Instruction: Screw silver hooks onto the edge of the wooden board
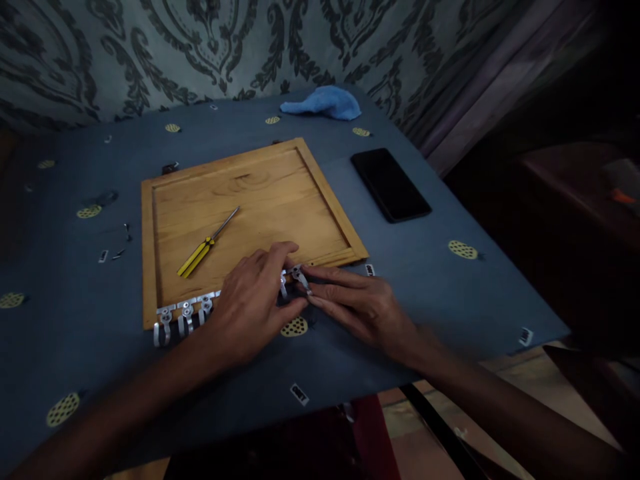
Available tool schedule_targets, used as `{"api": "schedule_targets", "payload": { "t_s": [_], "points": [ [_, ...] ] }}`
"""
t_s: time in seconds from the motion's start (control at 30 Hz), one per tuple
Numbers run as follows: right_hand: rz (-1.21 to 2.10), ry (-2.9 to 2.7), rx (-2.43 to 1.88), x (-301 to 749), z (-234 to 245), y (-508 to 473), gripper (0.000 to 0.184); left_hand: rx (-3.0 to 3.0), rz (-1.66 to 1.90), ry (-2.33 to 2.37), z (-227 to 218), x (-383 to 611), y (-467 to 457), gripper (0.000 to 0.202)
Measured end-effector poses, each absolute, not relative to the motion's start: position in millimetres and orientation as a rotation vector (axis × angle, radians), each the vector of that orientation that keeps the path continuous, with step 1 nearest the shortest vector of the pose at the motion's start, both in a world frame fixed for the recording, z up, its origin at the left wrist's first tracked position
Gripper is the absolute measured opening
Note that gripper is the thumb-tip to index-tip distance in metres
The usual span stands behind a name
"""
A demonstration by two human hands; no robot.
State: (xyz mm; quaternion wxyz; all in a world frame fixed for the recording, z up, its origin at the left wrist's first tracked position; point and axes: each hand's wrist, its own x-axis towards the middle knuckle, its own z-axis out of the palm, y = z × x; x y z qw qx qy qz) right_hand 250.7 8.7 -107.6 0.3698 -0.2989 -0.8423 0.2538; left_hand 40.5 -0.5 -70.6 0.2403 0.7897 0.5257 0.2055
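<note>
A framed wooden panel (255, 193) lies flat on the table, with several silver metal hooks (187, 312) in a row along its near edge. My left hand (255, 300) rests over that edge, thumb and fingers apart, covering part of the row. Between the fingertips of my right hand (360, 303) is a metal hook (300, 275), held against the near edge toward the right. Across the panel lies a screwdriver (206, 248) with a yellow and black handle, touched by neither hand.
Small screws (126, 232) lie left of the panel on the blue patterned tablecloth (420, 287). A black phone (390, 184) is to the right, and a blue cloth (327, 103) sits at the back. Behind the table hangs a patterned curtain (210, 47).
</note>
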Motion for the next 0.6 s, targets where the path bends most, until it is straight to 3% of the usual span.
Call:
{"api": "schedule_targets", "payload": {
  "t_s": [0.6],
  "points": [
    [0.638,-2.252,-0.798,253.7,-109.1,6.9,0.018,2.273,0.558,1.406,-71.3,39.4,-1.9,0.056]
  ]
}}
